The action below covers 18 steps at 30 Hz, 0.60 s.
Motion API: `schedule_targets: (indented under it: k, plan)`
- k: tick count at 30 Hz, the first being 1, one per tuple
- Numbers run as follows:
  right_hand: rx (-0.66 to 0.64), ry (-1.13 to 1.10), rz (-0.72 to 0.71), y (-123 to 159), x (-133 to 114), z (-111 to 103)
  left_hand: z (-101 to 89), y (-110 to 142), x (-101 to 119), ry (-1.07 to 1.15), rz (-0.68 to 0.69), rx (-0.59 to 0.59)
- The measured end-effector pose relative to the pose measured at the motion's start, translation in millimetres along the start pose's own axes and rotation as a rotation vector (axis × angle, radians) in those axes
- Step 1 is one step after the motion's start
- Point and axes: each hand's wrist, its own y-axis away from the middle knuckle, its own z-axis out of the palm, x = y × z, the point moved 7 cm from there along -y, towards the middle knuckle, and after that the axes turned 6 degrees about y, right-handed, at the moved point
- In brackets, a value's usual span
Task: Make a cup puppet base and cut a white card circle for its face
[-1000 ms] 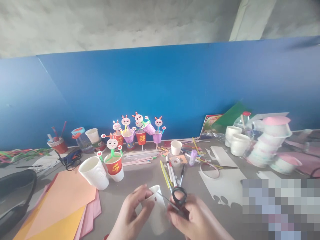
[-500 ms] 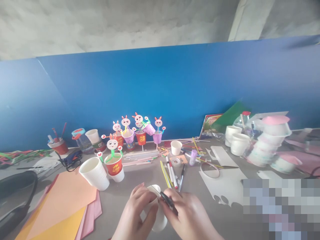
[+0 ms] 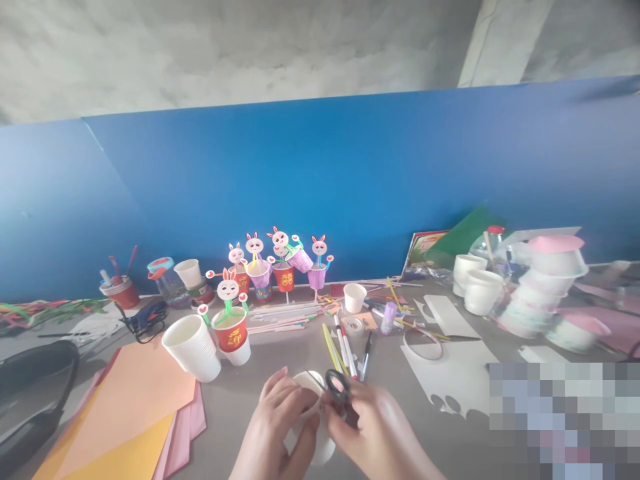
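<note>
In the head view a white paper cup (image 3: 324, 451) is tipped over near the table's front edge, partly hidden behind my fingers. My left hand (image 3: 279, 421) grips its rim, with the fingers reaching into the mouth. Closed around black-handled scissors (image 3: 338, 384), my right hand (image 3: 373, 421) is against the cup's right side. The thin blade lies across the cup's opening; exactly where it touches the paper I cannot make out. Beyond my hands lie several markers (image 3: 345, 348) and a black pen (image 3: 367, 355).
Left of my hands stand stacked white cups (image 3: 193, 347) and a red cup with a rabbit figure (image 3: 234, 333), beside coloured paper sheets (image 3: 125, 400). More rabbit cups (image 3: 285, 275) line the blue partition (image 3: 320, 167). Cut white paper (image 3: 445, 380) and stacked bowls (image 3: 537, 293) lie right.
The scissors have turned in my right hand, so a handle loop now shows upright above the fingers. My left hand keeps its grip on the cup. The whole view has shifted slightly.
</note>
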Motion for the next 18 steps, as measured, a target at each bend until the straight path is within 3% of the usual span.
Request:
schedule_targets:
  k: [6, 11, 18]
  plan:
    - [-0.275, -0.525, 0.315, 0, 13, 17, -8.4, 0, 14, -0.064, 0.111, 0.208]
    - [-0.332, -0.829, 0.344, -1, 14, 25, -12.9, 1, 23, -0.135, 0.148, 0.323]
    - [-0.430, -0.996, 0.475, 0, 21, 34, -15.6, 3, 25, -0.219, 0.218, 0.421]
